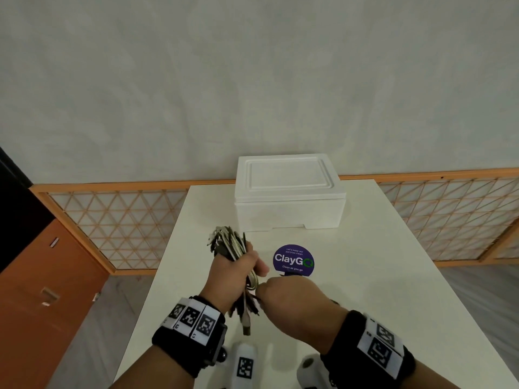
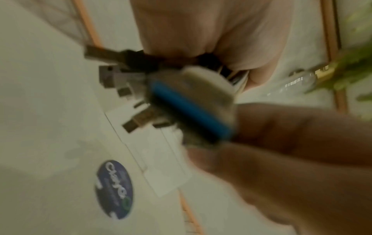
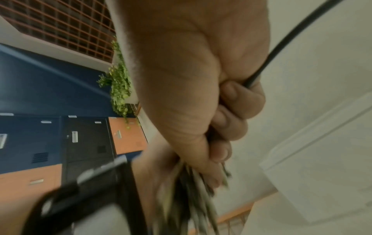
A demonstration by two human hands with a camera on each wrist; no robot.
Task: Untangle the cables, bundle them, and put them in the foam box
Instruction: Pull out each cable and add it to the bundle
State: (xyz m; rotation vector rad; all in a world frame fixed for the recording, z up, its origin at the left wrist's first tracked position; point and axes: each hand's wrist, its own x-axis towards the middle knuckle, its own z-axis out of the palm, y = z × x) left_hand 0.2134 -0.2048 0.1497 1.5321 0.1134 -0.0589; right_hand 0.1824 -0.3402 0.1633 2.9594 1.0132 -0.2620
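My left hand [image 1: 250,265] grips a bundle of white and dark cables [image 1: 231,244] upright above the white table [image 1: 393,276]. USB plugs [image 1: 247,325] hang from the bundle's lower end. My right hand [image 1: 264,292] pinches the bundle just below the left fist. The left wrist view, blurred, shows metal plugs [image 2: 112,76] and a blue-tongued connector [image 2: 189,109] beside my left fingers [image 2: 281,151]. In the right wrist view my right fingers [image 3: 237,111] curl round a black cable [image 3: 281,44] and the cable ends [image 3: 191,198]. The white foam box [image 1: 289,192] stands behind with its lid on.
A round purple ClayGo sticker [image 1: 293,261] lies on the table between my hands and the box. Two white tagged objects [image 1: 244,363] stand at the front edge. A lattice screen [image 1: 120,226] runs behind the table. An orange cabinet [image 1: 42,290] is on the left.
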